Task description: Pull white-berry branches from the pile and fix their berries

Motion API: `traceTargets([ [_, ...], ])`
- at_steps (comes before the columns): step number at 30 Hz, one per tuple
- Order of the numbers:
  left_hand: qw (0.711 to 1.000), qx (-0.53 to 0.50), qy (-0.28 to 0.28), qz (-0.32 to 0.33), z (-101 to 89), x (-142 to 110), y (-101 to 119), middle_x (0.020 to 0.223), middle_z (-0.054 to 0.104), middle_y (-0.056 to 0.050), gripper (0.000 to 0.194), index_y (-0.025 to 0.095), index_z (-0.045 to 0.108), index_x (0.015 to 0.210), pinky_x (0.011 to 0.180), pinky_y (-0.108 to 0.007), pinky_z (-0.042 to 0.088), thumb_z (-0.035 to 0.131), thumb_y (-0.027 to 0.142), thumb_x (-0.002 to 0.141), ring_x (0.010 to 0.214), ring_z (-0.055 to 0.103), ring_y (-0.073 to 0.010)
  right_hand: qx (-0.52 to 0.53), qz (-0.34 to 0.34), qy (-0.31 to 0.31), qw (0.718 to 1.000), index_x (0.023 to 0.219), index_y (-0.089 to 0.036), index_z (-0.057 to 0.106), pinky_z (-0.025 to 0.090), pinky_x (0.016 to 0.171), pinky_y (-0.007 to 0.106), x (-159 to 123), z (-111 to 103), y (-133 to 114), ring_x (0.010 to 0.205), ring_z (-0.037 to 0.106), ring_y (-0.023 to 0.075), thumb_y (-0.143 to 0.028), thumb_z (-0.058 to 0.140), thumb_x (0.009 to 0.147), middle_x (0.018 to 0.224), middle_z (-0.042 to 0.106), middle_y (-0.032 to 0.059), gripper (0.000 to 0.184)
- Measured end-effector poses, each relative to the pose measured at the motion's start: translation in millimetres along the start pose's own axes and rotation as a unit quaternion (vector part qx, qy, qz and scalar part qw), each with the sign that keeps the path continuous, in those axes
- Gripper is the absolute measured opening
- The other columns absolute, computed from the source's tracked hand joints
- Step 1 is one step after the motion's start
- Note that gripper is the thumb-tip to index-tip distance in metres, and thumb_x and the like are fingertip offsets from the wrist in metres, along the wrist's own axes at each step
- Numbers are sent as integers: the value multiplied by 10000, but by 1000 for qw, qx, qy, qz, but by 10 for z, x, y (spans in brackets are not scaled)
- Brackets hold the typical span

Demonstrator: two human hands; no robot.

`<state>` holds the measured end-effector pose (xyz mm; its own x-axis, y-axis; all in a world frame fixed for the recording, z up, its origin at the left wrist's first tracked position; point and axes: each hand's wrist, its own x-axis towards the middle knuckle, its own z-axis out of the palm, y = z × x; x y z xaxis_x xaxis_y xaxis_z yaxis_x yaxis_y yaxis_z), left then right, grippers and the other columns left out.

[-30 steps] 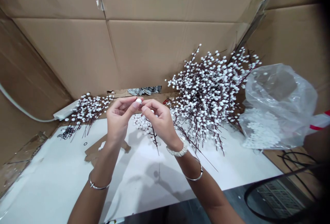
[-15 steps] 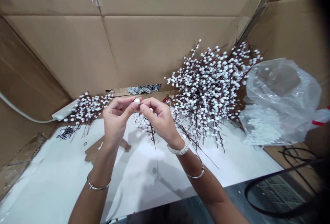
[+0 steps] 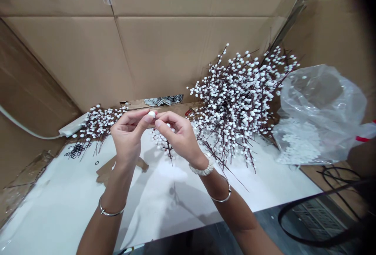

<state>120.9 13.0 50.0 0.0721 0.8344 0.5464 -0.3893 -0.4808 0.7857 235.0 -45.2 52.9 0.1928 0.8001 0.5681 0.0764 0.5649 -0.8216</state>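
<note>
Pinching berry (image 3: pixel 151 114) near desk's (image 3: pixel 73 192) far edge, left hand (image 3: pixel 127 139); right hand (image 3: pixel 182 137) gripping sprig (image 3: pixel 163 141); berry probably light, slick, hold sides

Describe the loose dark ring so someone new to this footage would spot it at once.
On the left part of the white tabletop, find the cluster of dark rings below the berry stems. Between that cluster and the brown cardboard piece lies the single dark ring. Unlike the clustered ones, it sits alone.
</note>
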Motion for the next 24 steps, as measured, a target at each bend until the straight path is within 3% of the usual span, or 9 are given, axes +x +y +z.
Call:
traceTargets([
  [6,998,-50,25,-17,-8,39,9,825,753,-15,154,203,743,833,757,-247,592,821,273,720,818,734,-150,44,5,-14,999,775,-216,615,526,876,327,-9,-10,-33,1027,656,162,-251,592,875,1047,717,47,109],
  [12,997,-68,5,-45,18,35,4,830,755,-24,170,199,742,840,739,-239,590,828,269,711,797,727,-140,19,1,0,1000,844,-216,660,539,872,336,-4,-36,-11,994,667,163,-292,609,879,996,730,45,98],
  [24,999,-19,12,-44,14,12,-23,847,753,-30,206,195,721,863,766,-283,592,817,308,719,807,727,-158,-41,-8,18,999,800,-226,635,540,854,320,7,-24,-21,965,666,159,-270,605,879,981,722,30,95],
])
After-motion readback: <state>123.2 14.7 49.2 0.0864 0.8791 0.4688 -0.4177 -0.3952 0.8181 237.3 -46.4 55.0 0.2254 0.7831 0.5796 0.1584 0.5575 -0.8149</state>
